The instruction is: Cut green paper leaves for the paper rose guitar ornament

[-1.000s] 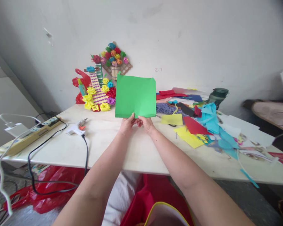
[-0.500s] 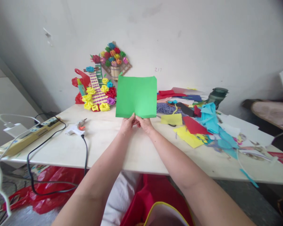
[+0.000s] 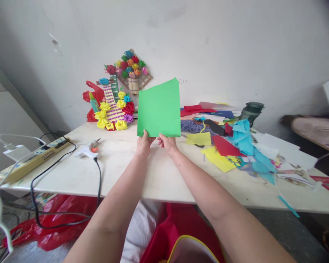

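Observation:
A green sheet of paper stands upright in front of me, its top edge sloping up to the right. My left hand pinches its bottom edge near the left corner, thumb on the near face. Along the same edge, further right, my right hand pinches the sheet, thumb in front. The other fingers of both hands are partly hidden behind the paper.
A glue gun and a power strip lie on the left. Paper-flower crafts stand against the wall. Coloured paper scraps, purple yarn and a dark green bottle are on the right.
My hands have moved apart along the bottom edge, the left one going left. The paper's top right corner has risen and its top edge now slants.

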Demonstrator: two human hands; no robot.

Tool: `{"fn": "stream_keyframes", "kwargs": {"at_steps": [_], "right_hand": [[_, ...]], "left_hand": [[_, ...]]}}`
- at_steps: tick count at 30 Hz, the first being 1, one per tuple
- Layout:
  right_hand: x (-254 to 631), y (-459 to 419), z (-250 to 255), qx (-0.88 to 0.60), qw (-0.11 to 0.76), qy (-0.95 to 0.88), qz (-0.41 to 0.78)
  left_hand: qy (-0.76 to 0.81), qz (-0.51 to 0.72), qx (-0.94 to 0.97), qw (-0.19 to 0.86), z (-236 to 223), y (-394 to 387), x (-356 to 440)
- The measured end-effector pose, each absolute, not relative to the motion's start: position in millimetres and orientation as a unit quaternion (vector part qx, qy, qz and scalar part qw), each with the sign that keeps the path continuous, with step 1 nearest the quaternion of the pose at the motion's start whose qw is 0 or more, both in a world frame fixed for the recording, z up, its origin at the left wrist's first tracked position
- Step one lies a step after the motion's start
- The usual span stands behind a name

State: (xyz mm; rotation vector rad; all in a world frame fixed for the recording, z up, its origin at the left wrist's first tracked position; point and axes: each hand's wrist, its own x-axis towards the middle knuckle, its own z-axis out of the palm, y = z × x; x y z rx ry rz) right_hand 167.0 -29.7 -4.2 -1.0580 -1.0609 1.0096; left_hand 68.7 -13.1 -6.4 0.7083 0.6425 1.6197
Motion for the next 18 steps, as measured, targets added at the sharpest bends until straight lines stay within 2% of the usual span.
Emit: {"fn": "stream_keyframes", "kwargs": {"at_steps": [5, 11, 18], "right_hand": [[166.4, -32.7, -4.2, -0.445, 0.620, -0.474, 0.439], [170.0, -32.0, -1.1, -0.441, 0.631, -0.456, 0.447], [171.7, -28.6, -5.2, -0.421, 0.625, -0.462, 0.467]], "left_hand": [[0.298, 0.723, 0.242, 0.575, -1.5, -12.4, 67.1], [0.293, 0.702, 0.224, 0.609, 1.4, -10.1, 59.7], [0.259, 0.571, 0.440, 0.642, -5.8, -23.5, 71.6]]}}
